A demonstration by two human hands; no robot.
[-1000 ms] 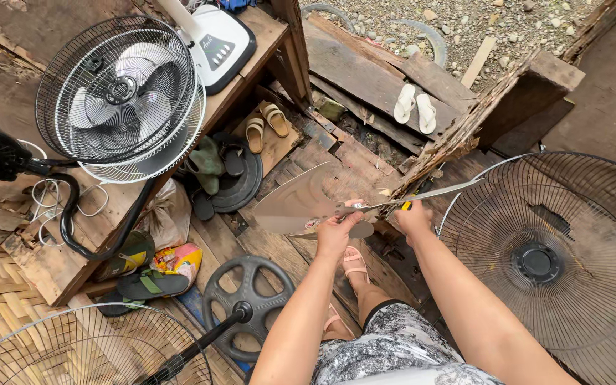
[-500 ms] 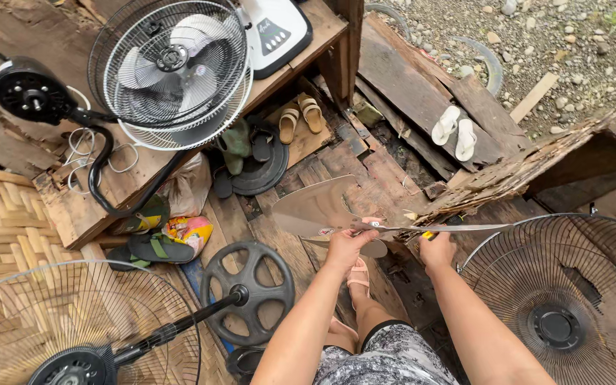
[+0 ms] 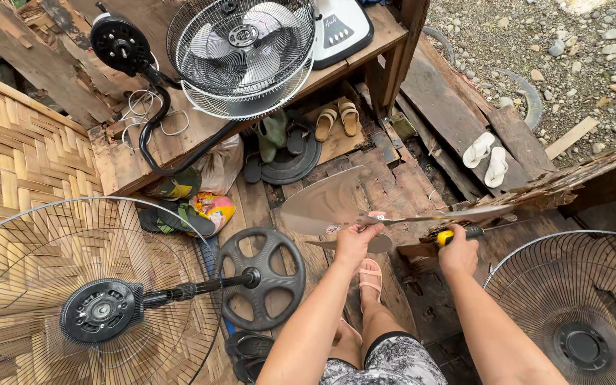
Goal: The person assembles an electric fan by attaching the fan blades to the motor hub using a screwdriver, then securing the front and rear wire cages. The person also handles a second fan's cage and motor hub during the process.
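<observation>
Just fan blade (image 3: 326,203) above left grip (image 3: 354,241)

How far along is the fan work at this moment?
Already apart: the wire guard with its motor and stand lies on the floor, and another guard lies at right. In hand: the left hand grips the metal fan blade at its hub, while the right hand holds a yellow-handled screwdriver to it. Left: the blade remains off any motor.

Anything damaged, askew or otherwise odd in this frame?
Yes. The fan blade is off its fan, held by the left hand while the right hand grips a yellow-handled tool. The fan with the round base lies tipped over. The board at right is splintered.
</observation>
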